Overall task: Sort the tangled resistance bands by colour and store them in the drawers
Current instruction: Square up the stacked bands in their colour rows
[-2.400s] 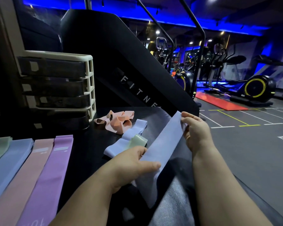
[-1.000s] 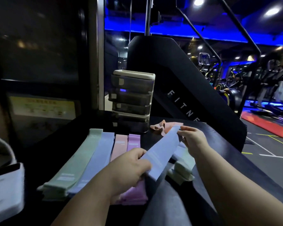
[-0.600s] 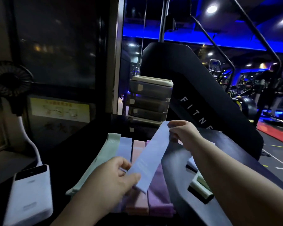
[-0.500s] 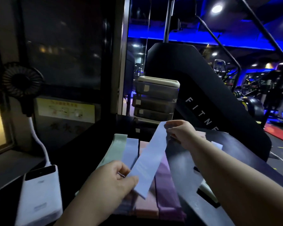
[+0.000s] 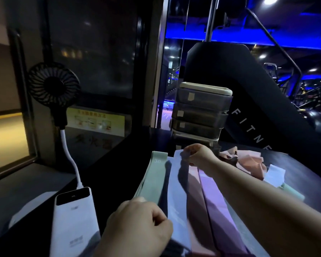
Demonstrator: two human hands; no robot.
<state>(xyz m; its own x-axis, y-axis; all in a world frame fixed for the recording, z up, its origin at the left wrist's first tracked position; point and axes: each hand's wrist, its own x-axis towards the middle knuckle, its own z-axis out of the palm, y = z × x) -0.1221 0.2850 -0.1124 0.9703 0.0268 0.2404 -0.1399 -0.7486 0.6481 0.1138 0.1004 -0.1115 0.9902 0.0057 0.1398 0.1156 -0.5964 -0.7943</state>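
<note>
The blue band (image 5: 176, 201) lies stretched lengthwise in the row of sorted bands on the dark table (image 5: 119, 173), between the green band (image 5: 154, 180) and the pink band (image 5: 193, 191). The right hand (image 5: 200, 156) pinches its far end, and the left hand (image 5: 137, 227) grips its near end in curled fingers. To set it down well, the person should probably hold it taut and untwisted, square it with its neighbours and lower both ends together before letting go. A tangle of bands (image 5: 248, 164) waits to the right, and the drawer unit (image 5: 202, 112) behind looks closed.
</note>
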